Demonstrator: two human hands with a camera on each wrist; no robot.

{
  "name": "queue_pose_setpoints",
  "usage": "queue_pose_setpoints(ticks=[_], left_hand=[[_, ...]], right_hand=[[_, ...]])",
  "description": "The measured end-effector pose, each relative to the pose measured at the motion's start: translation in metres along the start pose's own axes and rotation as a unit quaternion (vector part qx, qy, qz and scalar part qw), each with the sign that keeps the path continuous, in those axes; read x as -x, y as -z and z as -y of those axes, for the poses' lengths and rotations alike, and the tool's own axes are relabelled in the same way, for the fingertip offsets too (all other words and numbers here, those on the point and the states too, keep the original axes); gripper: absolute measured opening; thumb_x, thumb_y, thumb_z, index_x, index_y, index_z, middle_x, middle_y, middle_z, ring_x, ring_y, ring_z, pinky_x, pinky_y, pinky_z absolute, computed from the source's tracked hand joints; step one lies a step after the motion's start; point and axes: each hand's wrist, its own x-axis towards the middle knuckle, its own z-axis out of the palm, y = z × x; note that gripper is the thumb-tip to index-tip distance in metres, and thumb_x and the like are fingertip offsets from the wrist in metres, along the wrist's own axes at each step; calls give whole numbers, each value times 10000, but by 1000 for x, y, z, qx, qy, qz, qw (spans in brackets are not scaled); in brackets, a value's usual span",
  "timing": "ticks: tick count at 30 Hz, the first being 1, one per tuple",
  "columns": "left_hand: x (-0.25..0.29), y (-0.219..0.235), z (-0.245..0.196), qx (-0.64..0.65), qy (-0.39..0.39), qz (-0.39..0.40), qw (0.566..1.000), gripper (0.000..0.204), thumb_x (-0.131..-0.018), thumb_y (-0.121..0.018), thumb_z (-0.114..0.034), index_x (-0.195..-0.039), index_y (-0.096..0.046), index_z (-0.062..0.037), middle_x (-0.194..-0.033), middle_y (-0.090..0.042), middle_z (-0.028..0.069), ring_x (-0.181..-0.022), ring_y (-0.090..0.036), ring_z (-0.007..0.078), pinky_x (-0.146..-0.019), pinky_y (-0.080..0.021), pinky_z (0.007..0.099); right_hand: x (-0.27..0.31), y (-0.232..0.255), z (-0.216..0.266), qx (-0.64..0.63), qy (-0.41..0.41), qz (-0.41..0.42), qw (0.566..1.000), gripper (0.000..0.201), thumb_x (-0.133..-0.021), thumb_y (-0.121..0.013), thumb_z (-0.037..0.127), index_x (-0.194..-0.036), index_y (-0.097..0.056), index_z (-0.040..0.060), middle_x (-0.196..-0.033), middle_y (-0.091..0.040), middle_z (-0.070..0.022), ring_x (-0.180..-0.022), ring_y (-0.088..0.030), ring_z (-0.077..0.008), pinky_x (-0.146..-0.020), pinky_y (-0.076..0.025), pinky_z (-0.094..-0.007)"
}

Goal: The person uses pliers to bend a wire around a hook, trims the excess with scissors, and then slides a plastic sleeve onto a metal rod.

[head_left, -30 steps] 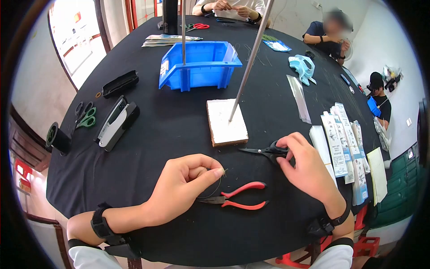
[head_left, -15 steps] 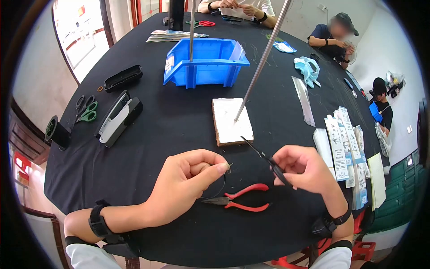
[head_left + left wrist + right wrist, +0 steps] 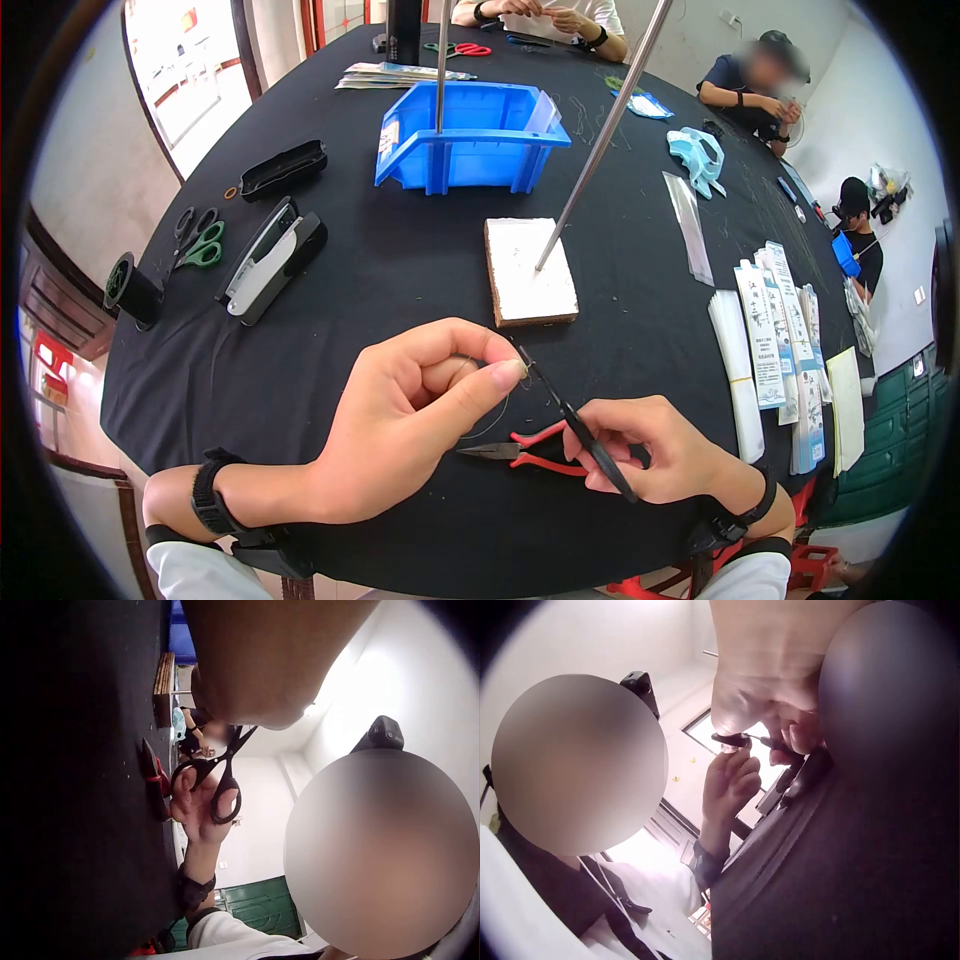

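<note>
My left hand [image 3: 425, 415] pinches a thin, thread-like line [image 3: 503, 412] between thumb and forefinger. A small knotted bit pokes out at the fingertips, and a loop of the line hangs below them. Black scissors [image 3: 562, 405] are in my right hand [image 3: 655, 445], with its fingers through the handle loops. Their blades point up and left, the tips right beside the left fingertips. In the left wrist view the scissors [image 3: 229, 759] show their handles spread apart. Red-handled pliers [image 3: 490, 452] lie on the table beneath, partly hidden by the right hand.
Ahead stands a white-topped block [image 3: 525, 290] bearing a slanted metal rod [image 3: 600, 140], with a blue bin [image 3: 470, 165] behind. At left are a stapler [image 3: 272, 268], green-handled scissors [image 3: 205, 247] and a spool [image 3: 130, 288]. Printed packets [image 3: 765, 340] lie at right. Other people sit around the table.
My right hand has lifted the scissors off the table, turned them and brought their tips down-left to the left fingertips. The left hand keeps its pinch on the line.
</note>
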Motion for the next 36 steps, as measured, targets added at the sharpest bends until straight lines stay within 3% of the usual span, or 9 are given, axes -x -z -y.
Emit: queue_pose_setpoints(ticks=[20, 36], left_hand=[[-1, -1, 3, 4, -5, -37, 999, 123, -907, -544, -99, -905, -550, 23, -513, -381, -72, -424, -269, -2, -395, -208, 185], [-1, -1, 4, 5, -1, -42, 999, 125, -907, -546, -106, -905, -545, 19, -524, -378, -75, -431, -267, -4, -397, -211, 183]], right_hand=[[0, -7, 5, 62, -4, -30, 998, 196, -815, -641, 147, -921, -576, -4, -652, -555, -26, -472, -404, -85, -452, -306, -228], [1, -11, 1, 38, 16, -42, 998, 142, -833, -620, 93, -924, -590, -11, -767, -668, -41, -458, -433, -69, -436, -314, -207]])
